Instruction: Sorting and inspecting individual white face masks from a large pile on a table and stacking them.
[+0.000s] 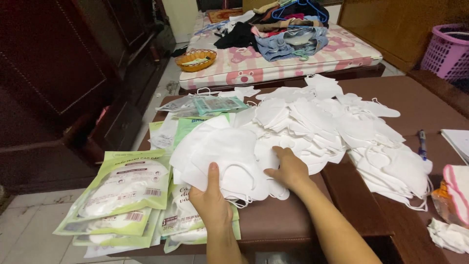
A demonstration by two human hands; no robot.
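Observation:
My left hand point(211, 201) grips a fanned stack of white folded face masks point(220, 151) by its near edge, thumb on top. My right hand point(289, 168) lies flat on the masks just to the right, fingers pressing into the edge of a big loose pile of white masks point(337, 127) that covers the middle of the brown table point(420, 102). Green and clear packets of packed masks point(122, 195) lie in an overlapping stack at the table's left corner, beside my left hand.
More packets point(210, 105) lie at the table's far left. A blue pen point(422, 144) and white paper point(457, 142) sit at the right, with crumpled cloth point(449, 234). Behind: a mattress with clothes point(288, 34), an orange basket point(196, 59), a purple laundry basket point(447, 51). Dark cabinet left.

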